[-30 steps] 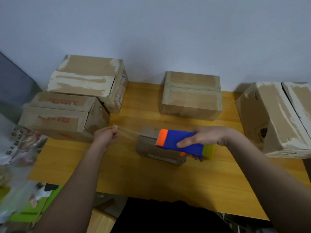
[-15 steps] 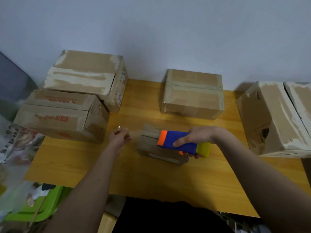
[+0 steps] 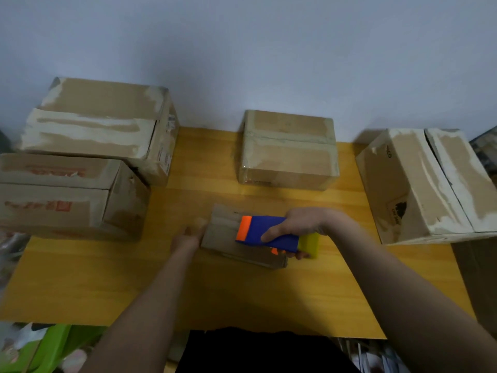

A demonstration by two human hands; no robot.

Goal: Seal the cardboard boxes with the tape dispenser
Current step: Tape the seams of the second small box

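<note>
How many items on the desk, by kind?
Cardboard boxes: 5: back left, front left, centre back, right, small one under the hands.
Tape dispensers: 1, held in the right hand.
Total: 6.

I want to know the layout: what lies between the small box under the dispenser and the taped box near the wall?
Only bare table lies between the small box and the taped box, in the head view.

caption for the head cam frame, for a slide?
Right hand holds blue tape dispenser over small cardboard box; left hand at the box's left end.
</note>
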